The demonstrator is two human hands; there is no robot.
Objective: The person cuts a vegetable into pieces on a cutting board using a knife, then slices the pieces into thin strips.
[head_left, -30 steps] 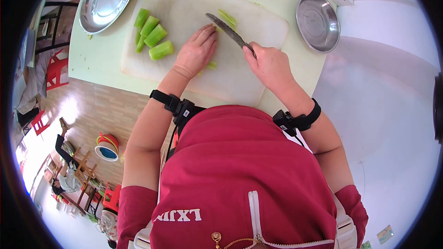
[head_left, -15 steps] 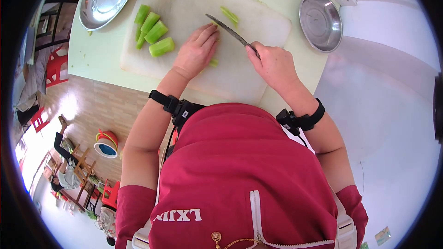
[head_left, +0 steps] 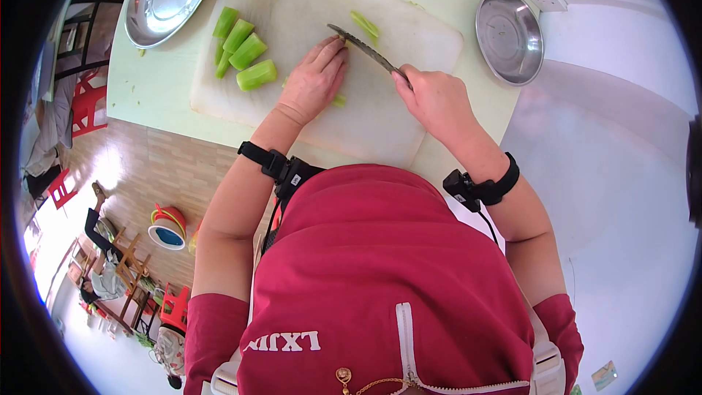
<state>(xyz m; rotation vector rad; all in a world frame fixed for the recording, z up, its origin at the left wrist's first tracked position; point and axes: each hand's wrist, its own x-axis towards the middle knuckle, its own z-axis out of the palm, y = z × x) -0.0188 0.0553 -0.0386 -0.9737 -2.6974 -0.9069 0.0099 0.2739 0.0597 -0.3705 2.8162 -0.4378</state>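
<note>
Your right hand (head_left: pixel 441 101) clasped the knife (head_left: pixel 369 52), with bare cutting board (head_left: pixel 418 38) and its edge ahead. Your left hand (head_left: pixel 314 79) lay fingers together, green chunks (head_left: pixel 248 52) to its left; whatever it pressed was hidden.

From my seat I see my left arm (head_left: pixel 248 183) reach ahead and lean in, bent a little at the elbow. My left hand (head_left: pixel 314 80) is palm down, and its fingers (head_left: pixel 326 57) lie close together, pointing ahead and to the right. Its thumb is hidden. My right arm (head_left: pixel 479 153) reaches ahead and leans in too, with its elbow bent. My right hand (head_left: pixel 435 99) is curled in a grip. The two hands are near each other, not touching.
</note>
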